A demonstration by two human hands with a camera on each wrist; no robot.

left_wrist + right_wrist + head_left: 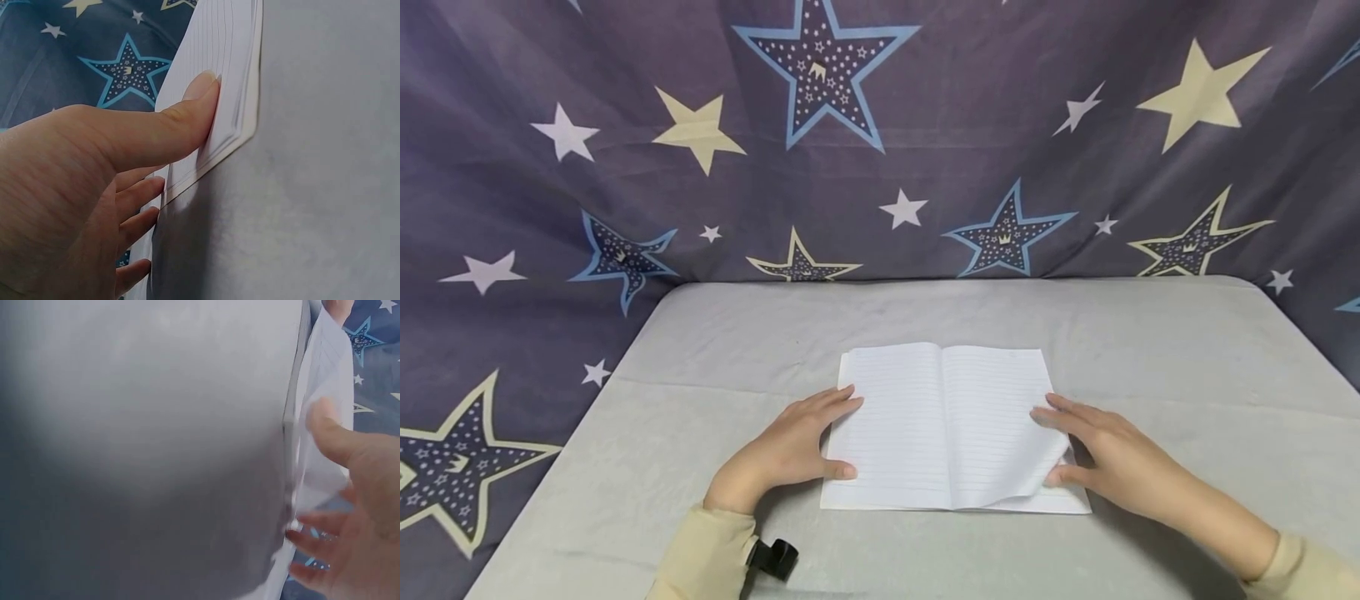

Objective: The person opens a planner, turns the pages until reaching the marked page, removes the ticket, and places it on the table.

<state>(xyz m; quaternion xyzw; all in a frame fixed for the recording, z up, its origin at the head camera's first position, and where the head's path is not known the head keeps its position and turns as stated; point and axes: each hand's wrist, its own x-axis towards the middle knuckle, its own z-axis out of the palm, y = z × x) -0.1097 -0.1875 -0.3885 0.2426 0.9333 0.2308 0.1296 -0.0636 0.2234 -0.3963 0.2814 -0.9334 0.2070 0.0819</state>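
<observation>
Where the right hand (pixel 1123 454) meets the book (pixel 887 433), its thumb and fingers are spread wide at the right edge, with the curled lower corner of a lined page (pixel 1026 471) between them. That corner lies just to the left of the fingers, bent up and inward toward the fold (pixel 947 417), so the right hand is clearly nearer to it. Across the fold, the left hand (pixel 790 446) rests at the opposite edge, fingers loosely extended, thumb on the paper. Between the hands the book lies open and flat on the table (pixel 700 350), its long axis running left to right, its fold pointing away from the person toward the starry cloth (pixel 940 100).
</observation>
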